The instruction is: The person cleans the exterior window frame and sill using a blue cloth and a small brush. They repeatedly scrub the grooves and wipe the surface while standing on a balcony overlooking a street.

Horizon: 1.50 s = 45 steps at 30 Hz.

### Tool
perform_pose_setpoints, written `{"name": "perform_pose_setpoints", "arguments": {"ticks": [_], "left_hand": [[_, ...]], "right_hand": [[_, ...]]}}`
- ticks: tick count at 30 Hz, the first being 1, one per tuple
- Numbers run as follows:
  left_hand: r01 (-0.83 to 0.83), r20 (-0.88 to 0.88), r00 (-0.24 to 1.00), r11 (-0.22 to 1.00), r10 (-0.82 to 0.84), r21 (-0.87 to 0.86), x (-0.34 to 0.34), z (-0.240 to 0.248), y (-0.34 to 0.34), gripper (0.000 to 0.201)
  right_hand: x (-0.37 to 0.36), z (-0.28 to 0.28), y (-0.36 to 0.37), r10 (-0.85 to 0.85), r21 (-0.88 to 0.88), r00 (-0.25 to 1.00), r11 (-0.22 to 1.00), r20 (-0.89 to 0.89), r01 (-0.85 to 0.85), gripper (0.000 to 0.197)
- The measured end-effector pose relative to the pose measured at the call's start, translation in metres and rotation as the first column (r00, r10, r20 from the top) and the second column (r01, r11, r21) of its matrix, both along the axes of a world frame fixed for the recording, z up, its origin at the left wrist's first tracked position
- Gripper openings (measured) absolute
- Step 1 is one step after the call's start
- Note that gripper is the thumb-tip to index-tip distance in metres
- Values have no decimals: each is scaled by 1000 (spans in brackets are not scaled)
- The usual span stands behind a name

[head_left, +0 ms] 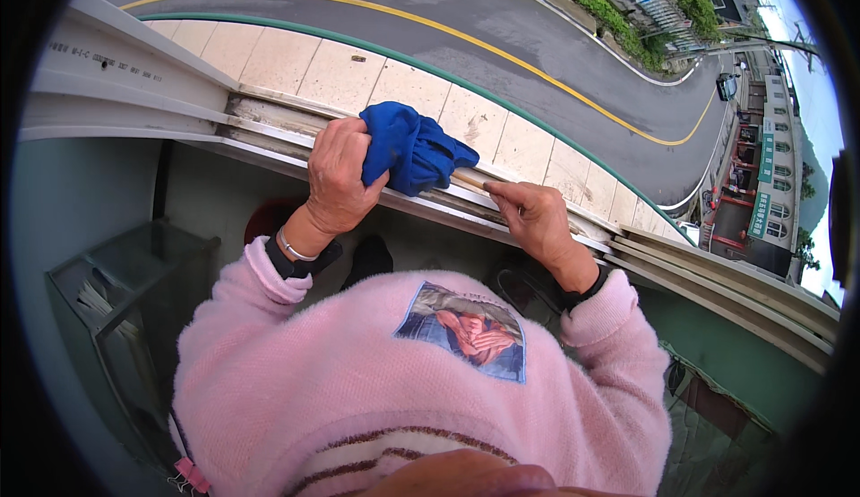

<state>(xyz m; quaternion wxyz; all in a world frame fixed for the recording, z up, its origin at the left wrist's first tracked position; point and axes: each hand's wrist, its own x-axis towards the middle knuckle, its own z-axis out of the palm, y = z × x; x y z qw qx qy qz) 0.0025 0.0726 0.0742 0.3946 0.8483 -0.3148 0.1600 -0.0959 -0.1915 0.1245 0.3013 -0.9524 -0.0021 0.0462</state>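
My left hand [339, 175] is closed on a bunched dark blue cloth [412, 149] above the window track [278, 134]. Part of the cloth drapes over the track's outer edge. My right hand [540, 224] pinches a thin wooden stick [468, 178] between thumb and fingers. The stick's left end runs up to the cloth, and whether it goes inside is hidden. Dark grime lies in the grooves of the track. Both hands are over the track, with the right one a little farther along it.
A tiled ledge [331, 72] lies outside the window, with a curved road [403, 13] far below. At the left stands a white window frame [134, 72]. Indoors are a glass shelf [134, 260] and a dark red round thing [269, 219] near the floor.
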Motion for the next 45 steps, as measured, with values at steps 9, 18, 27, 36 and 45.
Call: {"name": "perform_pose_setpoints", "arguments": {"ticks": [9, 18, 27, 36, 45], "left_hand": [[19, 52, 998, 998, -22, 62, 0, -4, 1, 29], [19, 49, 999, 993, -25, 118, 3, -15, 4, 22], [24, 30, 999, 994, -27, 105, 6, -14, 6, 13], [-23, 105, 994, 999, 18, 49, 9, -12, -2, 19], [9, -47, 999, 998, -12, -59, 0, -6, 15, 47]], "right_hand": [[-9, -11, 0, -33, 31, 999, 999, -20, 34, 22], [10, -4, -14, 60, 223, 986, 974, -153, -24, 34], [12, -4, -13, 34, 170, 980, 985, -198, 0, 24], [14, -5, -12, 51, 236, 978, 972, -202, -2, 24], [41, 25, 13, 74, -9, 979, 997, -191, -77, 13]]}}
